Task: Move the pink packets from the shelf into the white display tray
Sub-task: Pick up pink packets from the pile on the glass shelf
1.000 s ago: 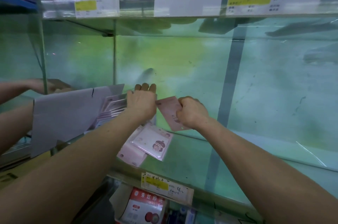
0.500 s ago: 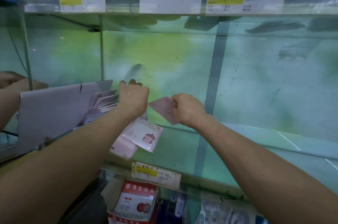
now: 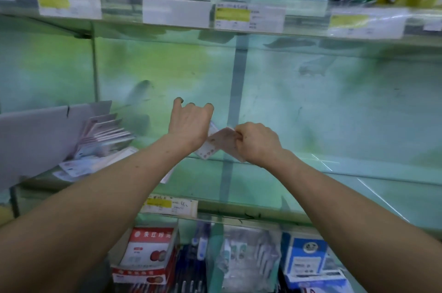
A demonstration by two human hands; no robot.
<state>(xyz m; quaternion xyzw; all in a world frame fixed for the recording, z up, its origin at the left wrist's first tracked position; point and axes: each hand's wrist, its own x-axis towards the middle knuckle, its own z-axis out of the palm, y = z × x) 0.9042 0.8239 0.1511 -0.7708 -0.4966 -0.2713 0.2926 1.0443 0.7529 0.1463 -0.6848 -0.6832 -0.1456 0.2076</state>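
white display tray (image 3: 35, 139) left, hands at a pink packet (image 3: 226, 140) mid-shelf
stacked packets (image 3: 105, 135) lean in the tray; left hand (image 3: 190, 125) has fingers lifted, its grip i cannot tell; right hand (image 3: 259, 143) pinches the pink packet above the glass shelf (image 3: 311, 185).

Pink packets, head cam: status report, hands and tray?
Right hand pinching pink packets. Left hand alongside, grip unclear. White display tray at left, part-filled; loose packets lie before it. Path looks clear.
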